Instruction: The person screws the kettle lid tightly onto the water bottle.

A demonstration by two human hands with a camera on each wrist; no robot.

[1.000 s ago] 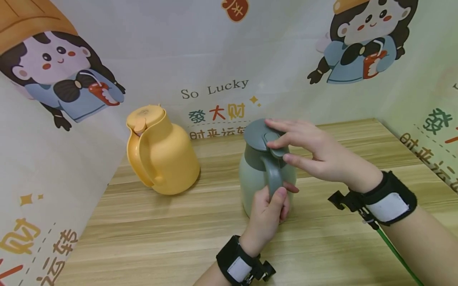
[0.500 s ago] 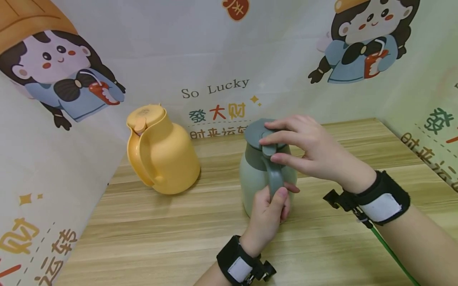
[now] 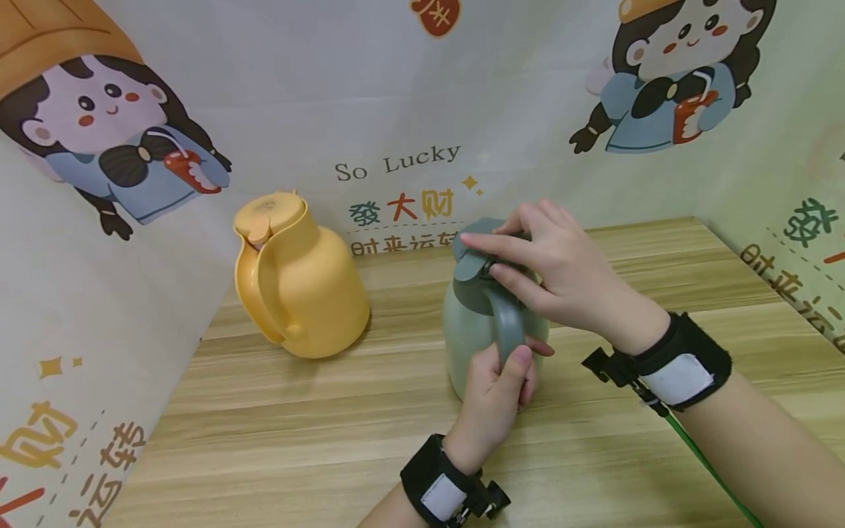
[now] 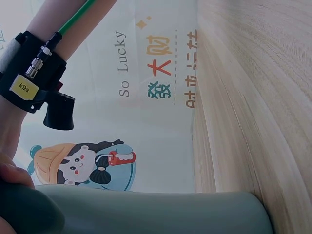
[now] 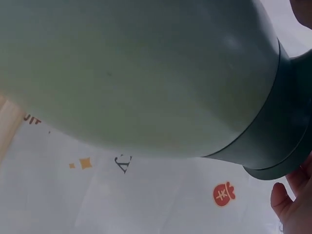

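A pale green thermos jug (image 3: pixel 458 341) stands upright on the table in the head view. My left hand (image 3: pixel 491 400) grips its dark green handle (image 3: pixel 508 323) from the near side. Over the top, my right hand (image 3: pixel 561 271) holds the dark green lid (image 3: pixel 487 226), index finger reaching across it and thumb near its tab (image 3: pixel 472 265). Part of the lid is hidden under that hand. Along the bottom of the left wrist view runs the jug's side (image 4: pixel 161 212). The jug's body (image 5: pixel 146 83) fills much of the right wrist view, with fingers (image 5: pixel 295 209) by the lid's rim.
To the left of the green jug stands a yellow thermos jug (image 3: pixel 320 293), its handle facing the near left. A printed cloth (image 3: pixel 317 103) hangs behind and beside the wooden table (image 3: pixel 297 447). A green cable (image 3: pixel 706 462) trails from the right wrist strap.
My right hand has turned and shifted left over the lid. The lid's tab has swung from above the handle to the left. My left hand and both jugs stay in place.
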